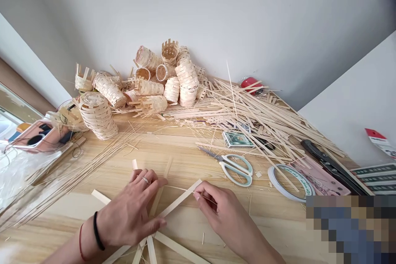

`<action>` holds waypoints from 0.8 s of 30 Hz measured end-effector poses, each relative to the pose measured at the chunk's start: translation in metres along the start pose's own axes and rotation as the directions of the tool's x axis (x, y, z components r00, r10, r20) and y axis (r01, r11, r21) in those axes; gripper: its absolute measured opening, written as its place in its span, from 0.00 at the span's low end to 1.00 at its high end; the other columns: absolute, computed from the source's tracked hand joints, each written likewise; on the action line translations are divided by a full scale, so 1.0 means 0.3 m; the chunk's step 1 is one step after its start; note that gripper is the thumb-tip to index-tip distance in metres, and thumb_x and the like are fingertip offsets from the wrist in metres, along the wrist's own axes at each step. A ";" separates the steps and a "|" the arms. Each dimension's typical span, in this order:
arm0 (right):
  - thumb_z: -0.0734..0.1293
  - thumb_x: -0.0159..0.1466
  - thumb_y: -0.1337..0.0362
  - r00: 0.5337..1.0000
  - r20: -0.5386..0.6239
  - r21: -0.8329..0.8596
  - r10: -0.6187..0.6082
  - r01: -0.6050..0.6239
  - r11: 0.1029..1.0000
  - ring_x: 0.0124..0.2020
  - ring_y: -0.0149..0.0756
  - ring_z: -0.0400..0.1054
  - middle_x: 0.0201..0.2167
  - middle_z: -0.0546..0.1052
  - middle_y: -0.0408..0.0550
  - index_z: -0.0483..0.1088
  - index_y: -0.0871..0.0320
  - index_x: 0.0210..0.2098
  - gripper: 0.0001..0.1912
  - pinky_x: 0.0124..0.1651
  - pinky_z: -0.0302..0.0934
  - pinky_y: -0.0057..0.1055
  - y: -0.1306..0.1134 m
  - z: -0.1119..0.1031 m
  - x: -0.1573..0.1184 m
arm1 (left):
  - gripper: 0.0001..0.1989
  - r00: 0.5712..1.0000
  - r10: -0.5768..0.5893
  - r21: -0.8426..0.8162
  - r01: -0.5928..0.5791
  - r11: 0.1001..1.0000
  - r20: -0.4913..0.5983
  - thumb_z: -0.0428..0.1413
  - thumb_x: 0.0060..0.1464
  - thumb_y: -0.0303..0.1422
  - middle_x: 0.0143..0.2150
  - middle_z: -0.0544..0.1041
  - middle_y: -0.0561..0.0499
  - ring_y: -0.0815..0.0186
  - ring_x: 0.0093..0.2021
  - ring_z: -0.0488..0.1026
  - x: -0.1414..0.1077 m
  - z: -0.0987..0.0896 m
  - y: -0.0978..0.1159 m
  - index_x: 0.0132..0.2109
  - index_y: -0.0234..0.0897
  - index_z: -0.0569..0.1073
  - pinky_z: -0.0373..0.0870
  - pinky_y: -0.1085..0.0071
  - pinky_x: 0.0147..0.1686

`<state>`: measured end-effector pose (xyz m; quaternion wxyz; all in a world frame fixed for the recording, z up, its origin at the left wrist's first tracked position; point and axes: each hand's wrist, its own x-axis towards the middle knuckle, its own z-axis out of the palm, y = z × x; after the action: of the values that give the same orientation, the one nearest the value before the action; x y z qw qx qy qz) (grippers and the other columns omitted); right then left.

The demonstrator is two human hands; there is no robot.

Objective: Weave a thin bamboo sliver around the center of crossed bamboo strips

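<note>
Several flat pale strips (pixel 179 248) cross in a star shape on the wooden table near its front. Over their crossing lies my left hand (pixel 133 208), fingers spread and pressing down on the strips, with a ring and a black band on it. To its right, my right hand (pixel 216 206) pinches a thin strand (pixel 177 188) between thumb and fingertips. The strand runs left toward my left hand, beside the tip of a diagonal strip (pixel 185 196). The palm of my left hand hides the middle of the crossing.
Small woven baskets (pixel 148 86) are heaped against the wall. Loose strips (pixel 262 111) lie at the back right. Scissors (pixel 236 169), a tape roll (pixel 291 182), a green box (pixel 237 139) and a black-handled knife (pixel 324 159) lie on the right. A pink basket (pixel 37 136) stands far left.
</note>
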<state>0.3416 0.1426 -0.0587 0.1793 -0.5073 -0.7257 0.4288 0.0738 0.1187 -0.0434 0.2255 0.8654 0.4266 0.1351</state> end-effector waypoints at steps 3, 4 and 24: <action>0.56 0.72 0.54 1.000 -0.009 0.000 -0.003 0.003 1.000 0.24 0.34 0.53 0.21 0.60 0.37 0.60 0.53 0.30 0.16 0.28 0.46 0.31 0.008 0.002 0.001 | 0.36 0.996 0.009 -0.136 0.002 0.991 0.084 0.65 0.57 0.37 0.57 0.66 0.43 0.52 0.55 0.66 -0.018 -0.019 -0.014 0.67 0.43 0.58 0.68 0.52 0.58; 0.56 0.72 0.54 1.000 -0.010 0.000 0.000 0.000 1.000 0.24 0.34 0.53 0.21 0.60 0.37 0.60 0.53 0.30 0.16 0.28 0.46 0.31 0.009 0.003 0.001 | 0.35 0.995 0.008 -0.178 0.010 0.984 0.100 0.64 0.58 0.33 0.58 0.66 0.43 0.53 0.56 0.66 -0.022 -0.025 -0.020 0.67 0.44 0.57 0.69 0.55 0.58; 0.56 0.73 0.55 0.999 -0.029 -0.002 -0.026 0.026 1.000 0.24 0.33 0.55 0.22 0.62 0.37 0.62 0.53 0.32 0.14 0.28 0.47 0.30 0.006 -0.001 -0.005 | 0.42 0.967 -0.044 -0.188 0.093 0.978 0.252 0.58 0.57 0.21 0.72 0.60 0.43 0.48 0.73 0.57 -0.075 -0.071 -0.075 0.73 0.52 0.56 0.64 0.47 0.68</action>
<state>0.3434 0.1416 -0.0598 0.1948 -0.5041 -0.7300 0.4183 0.0359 0.1187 -0.0372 0.3663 0.8333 0.4096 0.0602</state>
